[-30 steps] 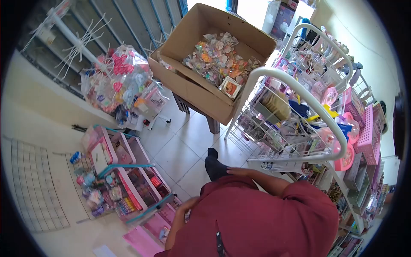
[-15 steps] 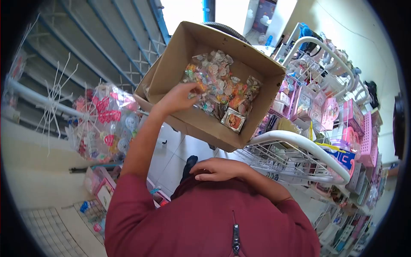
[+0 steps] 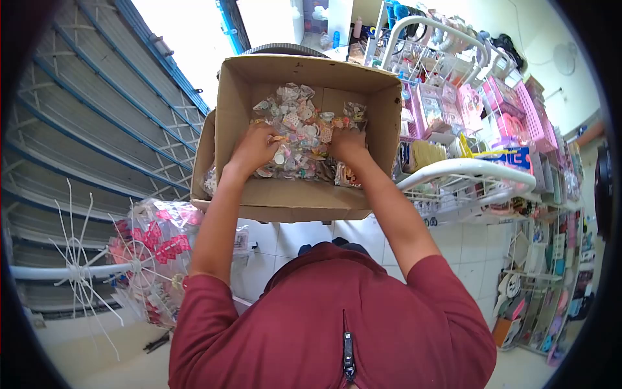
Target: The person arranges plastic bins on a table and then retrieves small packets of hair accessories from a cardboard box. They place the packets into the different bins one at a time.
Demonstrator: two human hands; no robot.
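A brown cardboard box (image 3: 298, 200) stands open in front of me, holding a pile of small clear plastic packets (image 3: 303, 126) with colourful little pieces inside. Over the left part of the pile, my left hand (image 3: 258, 144) has its fingers curled, with the edge of an orange-tinted packet (image 3: 280, 138) at the fingertips. My right hand (image 3: 348, 144) reaches down into the right side of the pile; its fingertips are hidden among the packets. Just below that wrist lies a flat packet with a brownish-orange picture (image 3: 345, 174), partly covered by the forearm.
To the right, a white wire rack (image 3: 466, 170) carries pink baskets and packaged goods. Bagged pink items (image 3: 155, 240) hang at the left beside a white spoked hanger (image 3: 78, 272). A grey shutter with blue bars (image 3: 84, 97) runs along the left. White tiles (image 3: 414, 240) show below the box.
My right hand has moved from near my waist up into the box. My left hand has stayed among the packets, shifting slightly. The camera view has turned, and the box now appears straighter.
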